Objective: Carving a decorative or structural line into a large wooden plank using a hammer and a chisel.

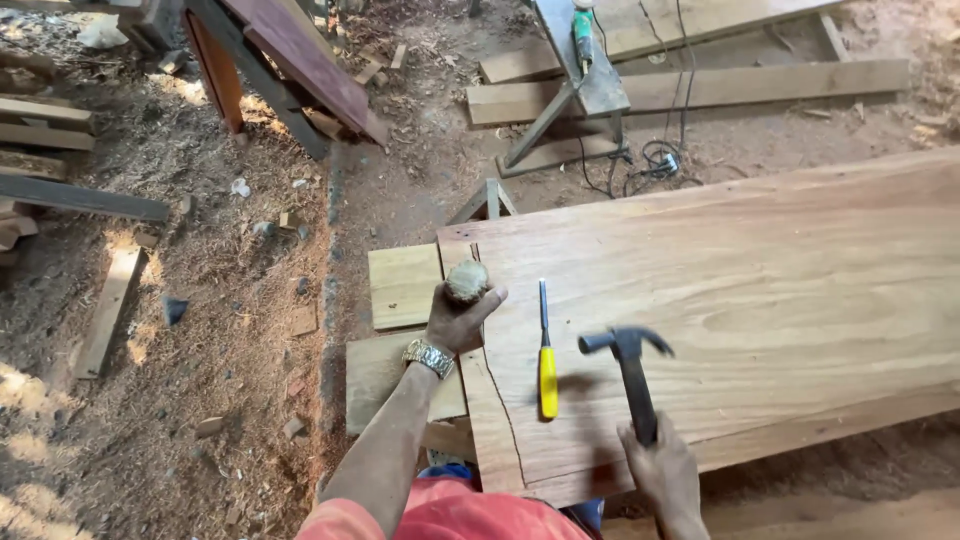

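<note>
My left hand [458,318] grips a small rounded lump of wood [466,282] and holds it over the near left corner of a broad wooden slab [760,280]. A metal watch [429,356] sits on that wrist. My right hand [660,465] clasps the dark handle of a claw hammer [630,362], whose head hovers just above the slab. Between the two hands a chisel [546,360] with a yellow handle lies on the slab, blade pointing away from me. A long crack [495,385] runs down the slab close to its left edge.
Short pale boards [403,285] support the slab's left end. Dirt ground with sawdust and wood scraps [220,330] spreads to the left. A metal stand [585,80] carries a green power tool [582,30], cables [650,160] below it. Planks [700,88] lie behind; dark timbers [290,60] lean at top left.
</note>
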